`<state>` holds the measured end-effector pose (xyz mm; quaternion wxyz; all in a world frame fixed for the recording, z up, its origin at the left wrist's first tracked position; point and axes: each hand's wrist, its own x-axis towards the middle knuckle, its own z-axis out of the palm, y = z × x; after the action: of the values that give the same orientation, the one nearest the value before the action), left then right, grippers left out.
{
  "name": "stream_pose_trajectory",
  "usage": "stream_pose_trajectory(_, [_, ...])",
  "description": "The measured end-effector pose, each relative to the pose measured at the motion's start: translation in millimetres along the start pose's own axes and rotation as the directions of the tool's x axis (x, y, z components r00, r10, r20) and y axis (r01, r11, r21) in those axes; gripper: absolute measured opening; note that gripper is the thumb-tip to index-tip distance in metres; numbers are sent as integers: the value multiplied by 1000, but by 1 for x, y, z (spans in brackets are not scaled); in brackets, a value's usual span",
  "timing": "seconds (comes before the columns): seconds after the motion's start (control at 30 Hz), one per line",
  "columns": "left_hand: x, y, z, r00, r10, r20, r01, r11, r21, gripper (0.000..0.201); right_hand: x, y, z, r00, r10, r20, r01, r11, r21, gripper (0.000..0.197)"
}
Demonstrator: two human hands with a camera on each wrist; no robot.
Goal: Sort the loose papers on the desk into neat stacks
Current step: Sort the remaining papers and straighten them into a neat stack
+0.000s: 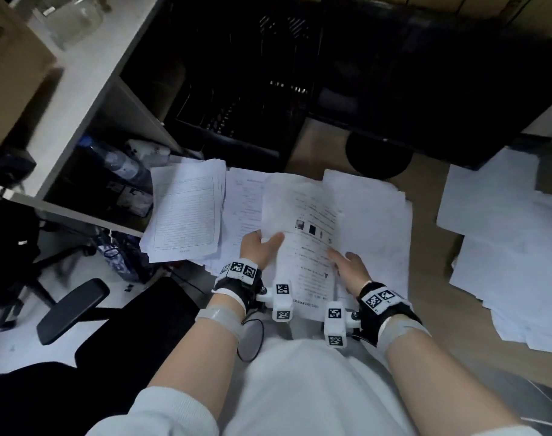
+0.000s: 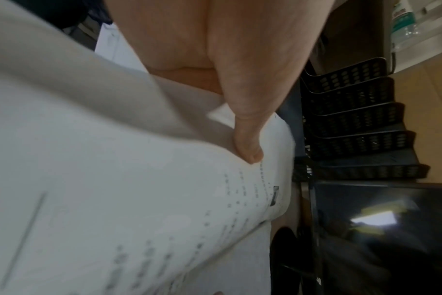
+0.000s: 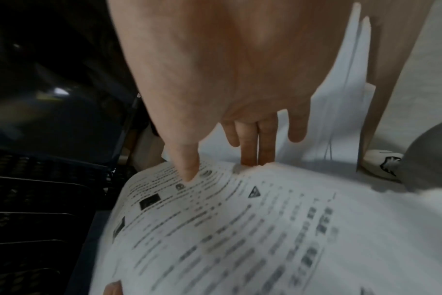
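Printed sheet (image 1: 303, 243) held above the counter (image 1: 432, 272) by both hands, lifted off the loose papers (image 1: 375, 221) for reading before assignment. Left hand (image 1: 260, 250) pinches its left edge, thumb on top, fingers beneath; right hand (image 1: 351, 270) pinches the right edge likewise, thumb on the print. A form stack (image 1: 186, 212) lies just left, further white stacks (image 1: 507, 247) well right.
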<state>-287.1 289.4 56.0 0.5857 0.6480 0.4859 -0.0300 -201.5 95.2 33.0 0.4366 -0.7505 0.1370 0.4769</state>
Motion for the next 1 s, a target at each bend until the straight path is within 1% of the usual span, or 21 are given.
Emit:
stream_pose_trajectory(0.03, [4,-3,-7,1000,-12,-12,12,999,31,22,4,3,7,1000,-3,8,3,999,-45,94])
stream_pose_trajectory(0.07, [7,-4,-14,1000,-8,-14,9,999,41,20,7,3,14,1000,-22,0,22,998,-55,86])
stream_pose_trajectory(0.13, [14,-7,-30,999,5,-44,-3,999,43,18,6,-7,28,995,-78,-62,74,995,-64,42])
stream_pose_trajectory(0.17, [19,-7,-40,997,10,-72,-7,999,53,21,9,-11,34,988,-117,-98,108,990,-96,27])
stream_pose_trajectory(0.2, [26,-9,-49,994,25,-104,-18,997,69,30,11,-17,40,981,-146,-124,129,983,-134,19])
stream_pose_trajectory(0.23, [34,-11,-59,990,24,-141,-12,996,85,40,12,-24,47,976,-163,-144,139,977,-161,18])
stream_pose_trajectory(0.33, [50,-13,-88,976,14,-219,1,998,65,47,19,-42,68,967,-145,-209,100,972,-212,16])
stream_pose_trajectory(0.37, [53,-12,-97,967,-1,-253,17,998,63,51,22,-46,75,963,-133,-233,82,973,-215,21])
stream_pose_trajectory(0.4, [54,-8,-107,961,-19,-276,27,999,23,53,24,-50,82,954,-126,-273,61,971,-233,28])
stream_pose_trajectory(0.43, [58,-7,-118,945,-25,-327,27,1000,4,52,25,-53,88,942,-120,-315,39,967,-252,34])
stream_pose_trajectory(0.47, [60,-5,-127,924,-14,-383,9,1000,-13,51,27,-55,94,930,-114,-350,17,963,-268,36])
stream_pose_trajectory(0.5, [63,-4,-136,904,-4,-427,-15,999,-41,48,29,-56,99,922,-99,-374,-4,964,-267,33])
stream_pose_trajectory(0.57, [72,-5,-156,871,50,-488,-110,989,-95,42,29,-60,109,918,-77,-390,-31,964,-264,19])
stream_pose_trajectory(0.6, [75,-3,-165,858,68,-510,-150,981,-121,38,28,-63,115,917,-84,-389,-27,962,-271,19])
stream_pose_trajectory(0.67, [76,2,-177,838,69,-541,-190,967,-171,26,29,-65,122,921,-84,-380,-22,963,-267,28])
stream_pose_trajectory(0.7, [79,4,-182,831,77,-551,-213,959,-186,20,29,-68,126,922,-87,-377,-18,963,-268,30])
stream_pose_trajectory(0.77, [80,12,-187,817,103,-568,-255,947,-195,21,31,-71,129,929,-82,-362,-22,961,-277,32])
stream_pose_trajectory(0.83, [80,21,-187,830,126,-543,-295,926,-236,17,29,-77,133,940,-81,-330,-20,957,-290,39])
stream_pose_trajectory(0.9, [79,29,-182,864,158,-477,-320,906,-278,10,28,-82,138,953,-92,-289,6,958,-285,42])
stream_pose_trajectory(0.93, [78,31,-178,886,176,-429,-318,903,-288,5,27,-85,142,961,-97,-259,25,962,-271,42])
stream_pose_trajectory(1.0, [77,35,-168,928,203,-314,-304,899,-316,7,26,-91,148,969,-102,-226,49,972,-229,41])
